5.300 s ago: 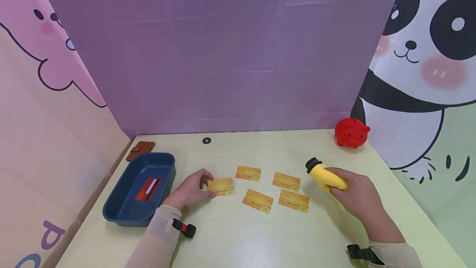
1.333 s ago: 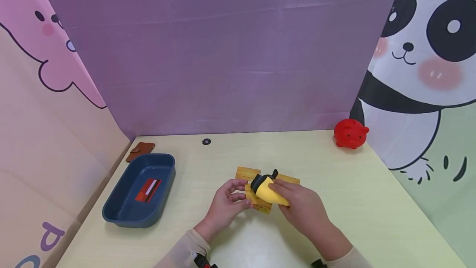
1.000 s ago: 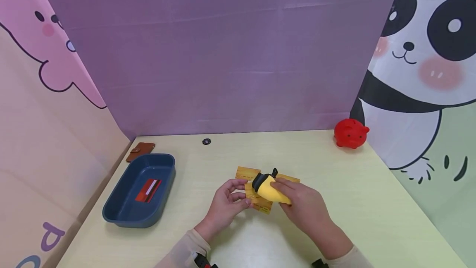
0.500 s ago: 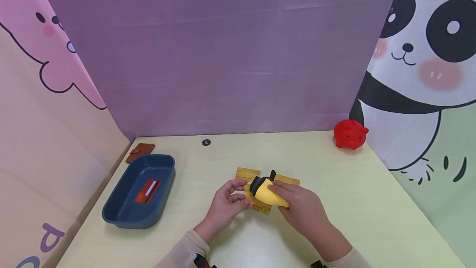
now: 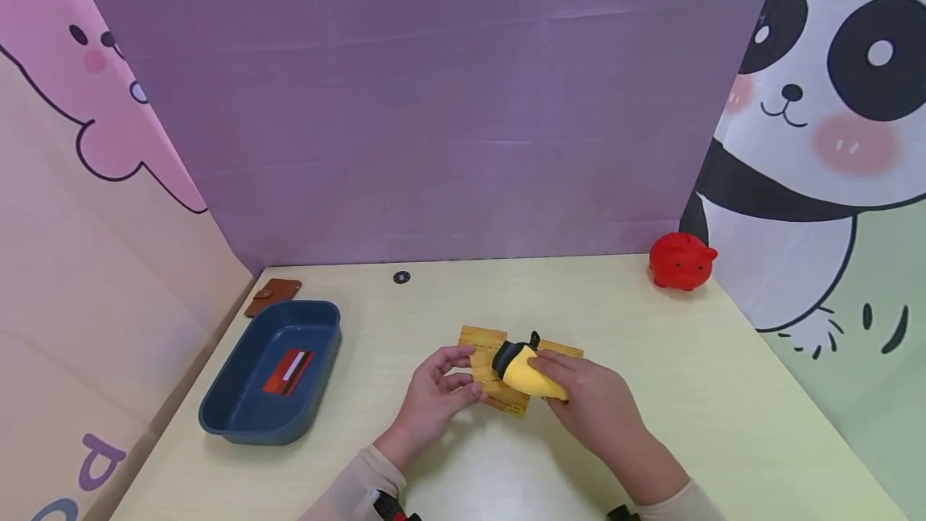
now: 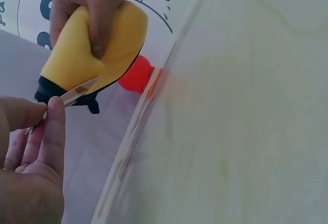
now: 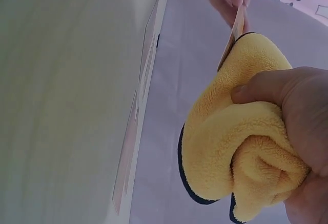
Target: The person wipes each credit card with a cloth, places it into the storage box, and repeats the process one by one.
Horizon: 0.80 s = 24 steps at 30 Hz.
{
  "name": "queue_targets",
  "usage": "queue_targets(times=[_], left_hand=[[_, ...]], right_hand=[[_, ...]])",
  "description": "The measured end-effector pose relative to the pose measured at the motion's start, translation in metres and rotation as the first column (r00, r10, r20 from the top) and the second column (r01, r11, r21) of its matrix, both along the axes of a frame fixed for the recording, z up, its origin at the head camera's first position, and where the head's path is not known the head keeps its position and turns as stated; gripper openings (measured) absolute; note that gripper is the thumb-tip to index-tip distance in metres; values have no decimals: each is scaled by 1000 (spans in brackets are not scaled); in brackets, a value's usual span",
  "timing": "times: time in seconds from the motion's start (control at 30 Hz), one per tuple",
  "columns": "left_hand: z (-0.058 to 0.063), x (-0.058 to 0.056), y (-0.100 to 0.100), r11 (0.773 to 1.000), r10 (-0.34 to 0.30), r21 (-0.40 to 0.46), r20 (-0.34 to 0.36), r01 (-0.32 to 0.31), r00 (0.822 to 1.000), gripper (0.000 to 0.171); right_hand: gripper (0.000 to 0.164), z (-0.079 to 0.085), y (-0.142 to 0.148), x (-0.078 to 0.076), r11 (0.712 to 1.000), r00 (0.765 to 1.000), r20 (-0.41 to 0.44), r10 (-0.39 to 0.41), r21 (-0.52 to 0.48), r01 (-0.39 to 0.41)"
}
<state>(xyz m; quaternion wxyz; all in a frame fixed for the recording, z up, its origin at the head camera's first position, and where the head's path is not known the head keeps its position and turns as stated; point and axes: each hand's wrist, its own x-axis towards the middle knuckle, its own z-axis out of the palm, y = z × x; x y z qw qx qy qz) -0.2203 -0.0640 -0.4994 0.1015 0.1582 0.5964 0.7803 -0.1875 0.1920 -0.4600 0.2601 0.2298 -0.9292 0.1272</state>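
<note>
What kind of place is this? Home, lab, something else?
Probably a staged tabletop recording booth: a creased purple backdrop sheet stands behind a pale wood-look table, with a black-and-white panda-print panel along the right side.

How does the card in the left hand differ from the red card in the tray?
The held card is golden yellow; the red card has a white and a dark stripe. The left hand pinches the held card off the table, while the red card lies in the tray. From the head camera, the cloth hides part of the held card; nothing covers the red card. Both are flat cards.
</note>
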Motion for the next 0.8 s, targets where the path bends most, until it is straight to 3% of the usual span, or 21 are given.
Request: queue_targets(times=[0.37,0.8], left_hand=[[-2,1,2,1000,-27,-9,-7,27,1000,56],[2,2,1,999,-30,15,11,30,999,59]], right_hand=[[55,1,-8,2,996,996,-26,85,-20,-86],[51,0,3,-1,997,1000,9,17,-75,-17]])
